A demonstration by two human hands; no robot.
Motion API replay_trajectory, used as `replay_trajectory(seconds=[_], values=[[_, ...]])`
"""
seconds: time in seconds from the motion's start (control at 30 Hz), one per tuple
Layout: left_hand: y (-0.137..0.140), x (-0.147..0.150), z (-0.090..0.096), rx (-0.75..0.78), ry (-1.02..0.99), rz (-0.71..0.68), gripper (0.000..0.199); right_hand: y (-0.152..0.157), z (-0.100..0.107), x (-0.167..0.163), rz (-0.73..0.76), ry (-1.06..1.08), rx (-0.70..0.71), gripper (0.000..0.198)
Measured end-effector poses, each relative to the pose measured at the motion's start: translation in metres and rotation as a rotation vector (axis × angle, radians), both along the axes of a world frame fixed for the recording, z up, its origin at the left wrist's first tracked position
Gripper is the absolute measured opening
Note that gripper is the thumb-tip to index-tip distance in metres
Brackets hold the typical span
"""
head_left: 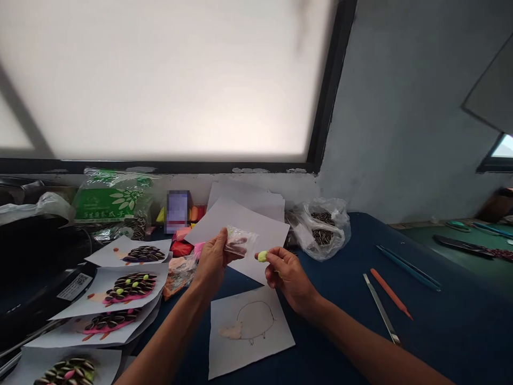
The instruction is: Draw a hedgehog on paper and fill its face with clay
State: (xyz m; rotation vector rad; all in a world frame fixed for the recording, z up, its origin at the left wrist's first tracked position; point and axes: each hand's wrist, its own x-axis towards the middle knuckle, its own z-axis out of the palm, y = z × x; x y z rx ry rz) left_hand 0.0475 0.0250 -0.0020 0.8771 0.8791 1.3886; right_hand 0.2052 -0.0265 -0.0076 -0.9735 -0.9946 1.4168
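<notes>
Between the fingers of my left hand [213, 258] is a small clear plastic bag [243, 241], lifted over the white papers. A small lump of yellow-green modelling clay [263, 256] is pinched in my right hand [289, 278], just right of the bag and apart from it. Below my hands lies a white sheet with a hedgehog outline drawing [256, 321]. Its pointed head part is covered in pale peach clay [231, 331], while the round body shows only a pencil line.
At left are several hedgehog pictures [134, 286] made with sunflower seeds and clay. Coloured clay packets [181, 248] and a green seed bag [112, 197] sit behind. A plastic bag of seeds [323, 230] is right of centre. Tweezers [407, 267], an orange tool [390, 294] and a metal blade-like tool [381, 309] lie at right.
</notes>
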Motion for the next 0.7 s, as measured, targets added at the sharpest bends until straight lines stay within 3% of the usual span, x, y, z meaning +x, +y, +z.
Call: replay_trajectory(seconds=[0.13,0.27,0.53,0.7], values=[[0.003,-0.004,0.000,-0.028,-0.082,0.007,0.028,0.001,0.002,0.004,0.009,0.044,-0.028,0.030],[0.004,-0.007,-0.002,-0.027,-0.052,-0.001,0.040,0.001,0.002,0.004,0.053,0.024,-0.066,0.026],[0.000,-0.007,0.005,0.079,0.237,0.037,0.044,-0.004,0.007,0.003,0.217,-0.067,-0.122,0.022],[-0.004,-0.014,0.013,0.111,0.382,-0.039,0.043,-0.005,0.007,0.000,0.257,-0.079,-0.116,0.025]])
